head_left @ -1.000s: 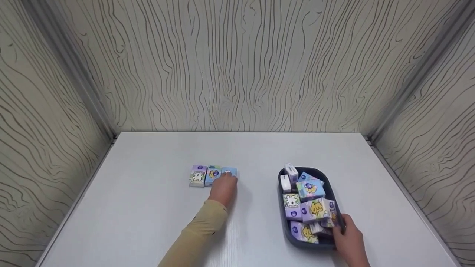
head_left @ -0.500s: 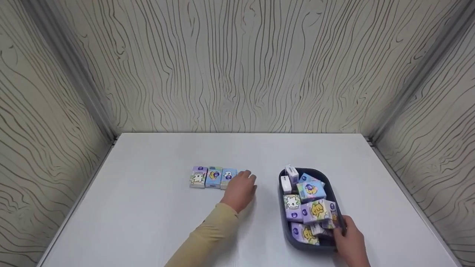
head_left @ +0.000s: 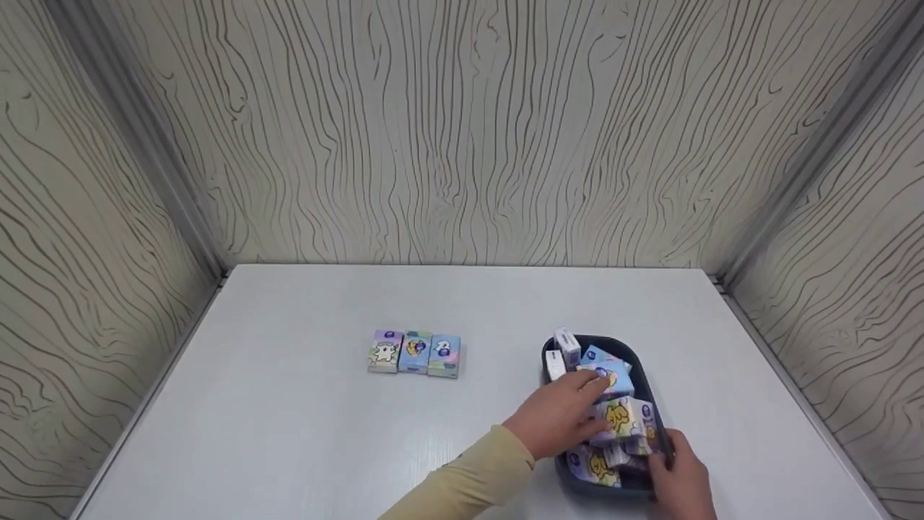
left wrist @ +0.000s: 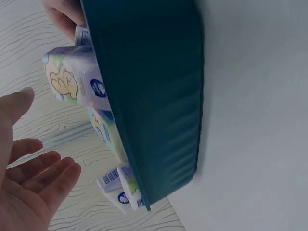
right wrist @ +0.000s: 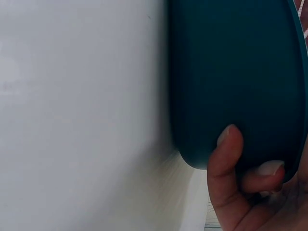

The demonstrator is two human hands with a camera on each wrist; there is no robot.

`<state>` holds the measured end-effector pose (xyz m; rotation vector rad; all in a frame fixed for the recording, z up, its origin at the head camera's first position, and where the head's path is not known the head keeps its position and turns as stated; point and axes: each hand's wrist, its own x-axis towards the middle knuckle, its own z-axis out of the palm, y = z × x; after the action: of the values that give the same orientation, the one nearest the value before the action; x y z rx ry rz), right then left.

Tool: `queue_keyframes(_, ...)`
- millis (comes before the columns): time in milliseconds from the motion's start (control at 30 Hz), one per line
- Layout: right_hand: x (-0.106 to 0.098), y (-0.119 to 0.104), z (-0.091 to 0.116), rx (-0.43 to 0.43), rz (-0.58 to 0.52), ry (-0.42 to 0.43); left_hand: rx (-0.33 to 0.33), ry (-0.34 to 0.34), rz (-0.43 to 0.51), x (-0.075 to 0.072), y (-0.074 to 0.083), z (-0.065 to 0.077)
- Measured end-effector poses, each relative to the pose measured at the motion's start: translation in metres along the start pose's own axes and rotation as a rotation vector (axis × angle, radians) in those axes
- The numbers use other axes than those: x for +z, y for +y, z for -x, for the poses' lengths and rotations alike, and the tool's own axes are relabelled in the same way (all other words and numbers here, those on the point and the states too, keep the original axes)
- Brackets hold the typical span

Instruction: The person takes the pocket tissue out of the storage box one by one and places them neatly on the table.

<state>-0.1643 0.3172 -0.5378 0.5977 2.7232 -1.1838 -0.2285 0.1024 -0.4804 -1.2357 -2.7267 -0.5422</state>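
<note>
My left hand [head_left: 559,412] is over the dark teal bin [left wrist: 154,101], its fingers spread above small cartoon-printed packs that look like pocket tissues. In the left wrist view that hand [left wrist: 36,190] stands apart from the packs and holds nothing; a purple pack [left wrist: 79,79] with a yellow animal sticks up over the rim. My right hand [head_left: 681,477] grips the bin's near right side, thumb and fingers around the rim, with curled fingers [right wrist: 225,163] against the outer wall. Left of the bin, three packs lie side by side: purple [head_left: 386,352], blue [head_left: 414,352] and blue-pink [head_left: 444,357].
The bin stands on a white table [head_left: 303,433], with several packs heaped in it at different angles. Two white-sided packs [head_left: 567,347] poke up at its far left corner. Wood-patterned panels [head_left: 462,130] enclose the table at the back and sides.
My left hand has let go of the third pack in the row and moved right, over the bin. The right hand stays on the rim.
</note>
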Motion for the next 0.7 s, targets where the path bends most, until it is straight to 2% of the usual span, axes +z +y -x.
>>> queue_keyframes(200,0.000,0.002,-0.001,-0.032,0.014,0.008,0.073,-0.002,0.002,0.008,0.012,-0.004)
queue_keyframes(367,0.001,0.005,0.001,-0.035,-0.038,-0.005,0.101,-0.040,0.023,0.017,0.018,-0.006)
queue_keyframes(467,0.001,0.006,0.001,-0.028,-0.054,-0.015,0.095,-0.065,0.031,0.021,0.020,-0.006)
queue_keyframes(567,0.001,0.007,-0.001,-0.020,-0.054,-0.018,0.051,-0.086,0.046,0.024,0.021,-0.006)
queue_keyframes(700,0.001,0.005,-0.002,-0.046,-0.006,0.025,0.029,-0.064,0.015,0.028,0.019,-0.007)
